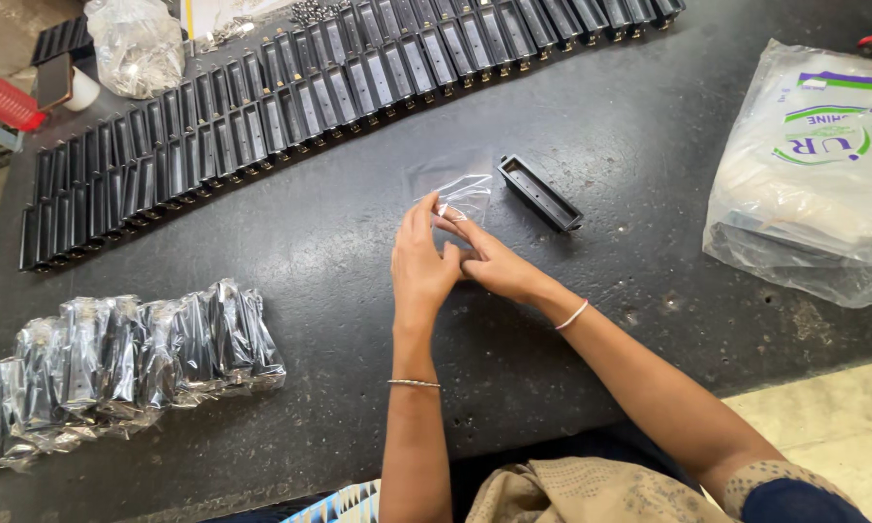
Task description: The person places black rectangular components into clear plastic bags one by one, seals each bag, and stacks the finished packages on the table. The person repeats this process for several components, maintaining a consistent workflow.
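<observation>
Head view: clear bag (463, 194) pinched between both hands' fingertips (443, 208).

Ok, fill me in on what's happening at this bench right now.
A person sits at a dark table with both hands together over it. The left hand and right hand pinch a small clear plastic bag at its edge. One loose black rectangular part lies just beyond the bag, not touched. Long rows of the same black parts stand unbagged along the far side, a batch of bagged parts lies at near left, and a large plastic sack sits at right.
</observation>
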Action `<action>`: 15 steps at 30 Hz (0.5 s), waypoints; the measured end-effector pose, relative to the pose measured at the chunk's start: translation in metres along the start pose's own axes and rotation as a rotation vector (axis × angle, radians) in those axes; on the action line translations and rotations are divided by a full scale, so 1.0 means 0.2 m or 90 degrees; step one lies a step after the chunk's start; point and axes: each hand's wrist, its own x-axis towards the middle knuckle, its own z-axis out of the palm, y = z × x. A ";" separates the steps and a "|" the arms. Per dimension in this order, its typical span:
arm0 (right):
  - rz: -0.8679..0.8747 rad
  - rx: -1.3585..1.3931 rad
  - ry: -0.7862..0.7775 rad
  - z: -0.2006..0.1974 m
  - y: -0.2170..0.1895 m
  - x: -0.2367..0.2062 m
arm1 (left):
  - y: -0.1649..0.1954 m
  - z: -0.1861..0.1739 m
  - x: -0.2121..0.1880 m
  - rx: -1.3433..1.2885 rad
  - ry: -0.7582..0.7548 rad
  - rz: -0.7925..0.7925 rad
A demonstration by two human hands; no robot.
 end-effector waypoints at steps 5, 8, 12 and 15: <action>0.001 -0.073 0.048 0.02 0.05 0.03 | -0.06 0.08 0.01 0.049 0.097 -0.044; -0.107 -0.204 0.135 0.02 0.09 0.04 | -0.08 0.08 0.02 0.006 0.101 -0.081; -0.156 -0.251 0.155 0.01 0.12 0.08 | -0.02 0.07 0.00 -0.049 0.095 -0.003; -0.144 -0.354 0.179 -0.03 0.11 0.09 | 0.05 0.08 -0.03 -0.055 0.072 -0.002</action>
